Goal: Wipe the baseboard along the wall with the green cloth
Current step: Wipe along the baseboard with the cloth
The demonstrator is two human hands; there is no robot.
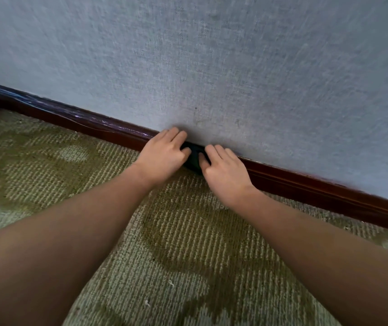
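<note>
The green cloth [194, 158] shows as a small, bunched wad, so dark it looks almost black, pressed against the glossy red-brown baseboard [329, 192] where wall [235, 67] meets carpet [176, 243]. The left hand [162, 158] and right hand [226, 175] flank it. Their fingers [218, 150] lie nearly straight, pressing down on it rather than gripping it.

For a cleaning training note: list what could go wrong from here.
The dark green bunched cloth sits small between the left hand and right hand, so fingers may rub the dark red-brown wooden baseboard bare. Fingertips reach the grey textured wall and might smear it. The cloth's lower edge nears the green patterned carpet and could pick up lint.
</note>
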